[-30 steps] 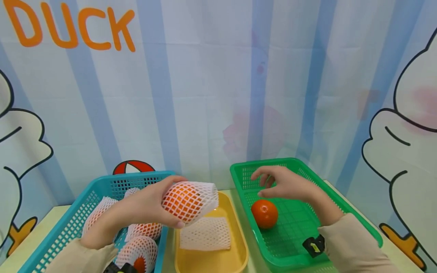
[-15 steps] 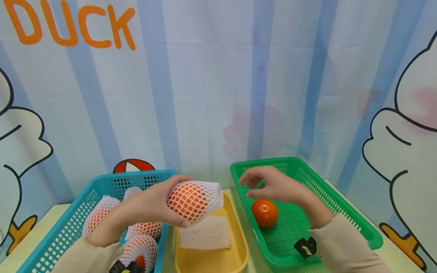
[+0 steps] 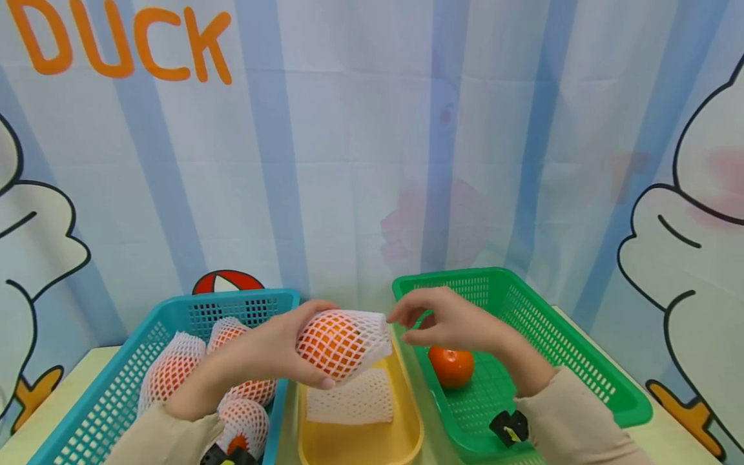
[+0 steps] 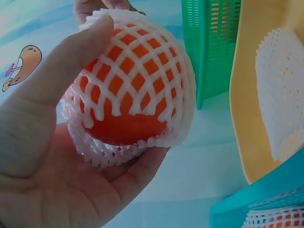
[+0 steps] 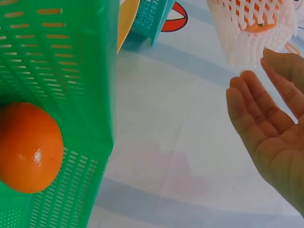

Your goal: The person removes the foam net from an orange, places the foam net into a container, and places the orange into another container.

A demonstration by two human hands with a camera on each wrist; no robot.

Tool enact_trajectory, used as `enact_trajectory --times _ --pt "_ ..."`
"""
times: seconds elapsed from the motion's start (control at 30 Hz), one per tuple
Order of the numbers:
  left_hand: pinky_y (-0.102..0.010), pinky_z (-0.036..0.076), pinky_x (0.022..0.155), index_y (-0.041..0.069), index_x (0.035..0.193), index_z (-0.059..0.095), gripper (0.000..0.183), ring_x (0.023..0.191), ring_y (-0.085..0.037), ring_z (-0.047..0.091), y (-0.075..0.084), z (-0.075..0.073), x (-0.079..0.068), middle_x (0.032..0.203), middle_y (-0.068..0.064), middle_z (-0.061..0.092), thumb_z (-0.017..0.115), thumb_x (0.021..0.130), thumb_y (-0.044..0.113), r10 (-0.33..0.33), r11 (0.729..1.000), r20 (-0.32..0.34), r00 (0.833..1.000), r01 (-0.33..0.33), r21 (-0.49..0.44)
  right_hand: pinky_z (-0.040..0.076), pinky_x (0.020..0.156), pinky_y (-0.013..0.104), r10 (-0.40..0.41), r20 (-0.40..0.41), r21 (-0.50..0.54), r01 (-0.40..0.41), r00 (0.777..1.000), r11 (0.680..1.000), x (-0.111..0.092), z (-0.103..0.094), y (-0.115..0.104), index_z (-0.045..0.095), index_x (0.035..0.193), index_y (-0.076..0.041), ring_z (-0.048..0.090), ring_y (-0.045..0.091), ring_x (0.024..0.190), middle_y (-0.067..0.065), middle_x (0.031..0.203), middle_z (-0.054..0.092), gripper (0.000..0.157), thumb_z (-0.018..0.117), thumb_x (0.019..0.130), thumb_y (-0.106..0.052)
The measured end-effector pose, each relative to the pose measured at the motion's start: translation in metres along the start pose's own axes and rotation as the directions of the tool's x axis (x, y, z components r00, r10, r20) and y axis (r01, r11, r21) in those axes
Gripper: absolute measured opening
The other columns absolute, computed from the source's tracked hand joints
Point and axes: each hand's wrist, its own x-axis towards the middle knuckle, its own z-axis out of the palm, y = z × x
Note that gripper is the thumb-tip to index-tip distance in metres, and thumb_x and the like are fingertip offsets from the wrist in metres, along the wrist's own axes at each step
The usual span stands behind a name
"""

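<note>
My left hand [image 3: 285,345] grips a round orange-red fruit [image 3: 331,342] wrapped in a white foam net sleeve [image 3: 374,332], held above the yellow tray. In the left wrist view, thumb and fingers curl round the sleeve [image 4: 142,71], and the bare fruit [image 4: 126,129] shows at its near end. My right hand [image 3: 453,320] is beside the sleeve's loose far end, fingers loosely bent. In the right wrist view, its fingertips [image 5: 268,53] lie right at the sleeve's edge [image 5: 242,52]; whether they touch cannot be told. An unwrapped fruit [image 3: 450,367] lies in the green basket [image 3: 433,387].
A blue basket [image 3: 165,307] at the left holds several net-wrapped fruits [image 3: 174,365]. Between the baskets, a yellow tray [image 3: 360,445] holds a flat foam net sleeve [image 3: 349,397]. A striped curtain [image 3: 360,161] with duck drawings hangs close behind the table.
My left hand has shifted slightly right with the wrapped fruit. My right hand has come left from over the green basket to the sleeve's far end.
</note>
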Motion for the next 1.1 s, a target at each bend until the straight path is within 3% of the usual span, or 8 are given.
enact_trajectory --times 0.3,0.77,1.1 --pt "-0.035 0.049 0.076 0.012 0.136 0.033 0.083 0.09 -0.022 0.058 -0.004 0.004 0.001 0.114 -0.01 0.054 0.082 0.07 0.025 0.016 0.999 0.024 1.0 -0.015 -0.031 0.052 0.074 0.026 -0.1 -0.02 -0.001 0.1 0.995 0.995 0.004 0.008 -0.01 0.064 0.108 -0.001 0.059 0.021 0.09 0.007 0.101 0.062 0.023 0.065 0.084 -0.002" --pt "-0.035 0.05 0.076 0.004 0.132 0.024 0.082 0.091 -0.024 0.057 -0.004 0.014 0.006 0.114 -0.015 0.05 0.079 0.072 0.017 0.042 0.982 0.039 0.998 -0.034 -0.183 0.053 0.075 0.031 -0.107 -0.08 0.036 0.11 0.991 0.993 0.008 0.02 -0.013 0.06 0.109 -0.001 0.056 0.021 0.098 0.009 0.105 0.057 0.033 0.067 0.077 0.006" --pt "-0.034 0.05 0.076 0.006 0.132 0.022 0.083 0.093 -0.024 0.057 -0.003 0.022 0.009 0.116 -0.015 0.048 0.079 0.072 0.017 0.041 0.976 0.029 0.999 -0.034 -0.216 0.054 0.073 0.033 -0.157 -0.085 0.081 0.163 0.984 0.983 0.01 0.025 -0.016 0.059 0.111 -0.002 0.052 0.022 0.099 0.007 0.106 0.054 0.042 0.07 0.071 0.008"
